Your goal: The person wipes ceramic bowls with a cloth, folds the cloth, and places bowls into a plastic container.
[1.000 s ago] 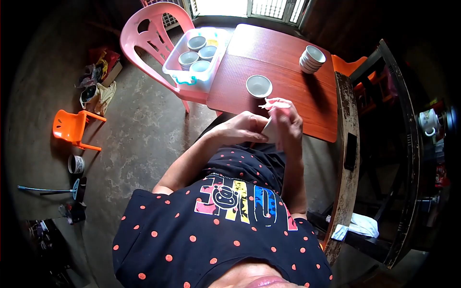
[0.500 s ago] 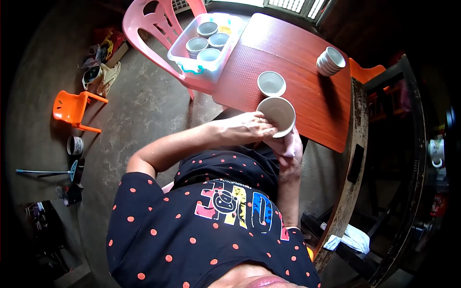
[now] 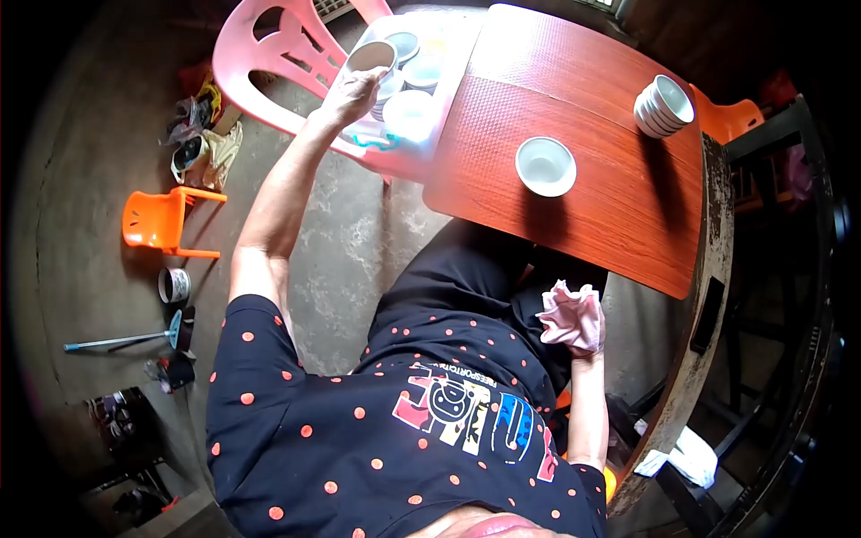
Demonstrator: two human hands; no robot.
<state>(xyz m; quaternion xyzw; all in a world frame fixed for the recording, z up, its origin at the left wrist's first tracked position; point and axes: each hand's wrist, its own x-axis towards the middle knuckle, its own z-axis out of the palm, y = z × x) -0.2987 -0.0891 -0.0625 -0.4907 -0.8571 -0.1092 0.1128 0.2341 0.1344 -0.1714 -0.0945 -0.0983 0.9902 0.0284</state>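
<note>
My left hand [image 3: 352, 97] grips the rim of a bowl [image 3: 371, 56] with a greyish inside, held over the left part of a clear plastic tub [image 3: 411, 145]. Several grey-white bowls [image 3: 421, 72] are in that tub, partly hidden by my hand and the held bowl. Whether the held bowl touches those below, I cannot tell. Close to my lap, my right hand [image 3: 587, 345] is wrapped in a bunched pink cloth [image 3: 571, 314], which covers most of its fingers. A single white bowl [image 3: 545, 165] rests upright near the front edge of the table.
The tub stands on a pink plastic chair [image 3: 247, 63] left of the reddish wooden table [image 3: 502, 99]. A tilted stack of bowls [image 3: 664, 108] is at the table's right. A worn wooden bench frame [image 3: 708, 233] borders the right side. An orange small chair [image 3: 154, 220] stands on the floor.
My left hand has carried the bowl from in front of me up and left to the tub. My right hand, with the cloth, has come away from the bowl and dropped toward my lap.
</note>
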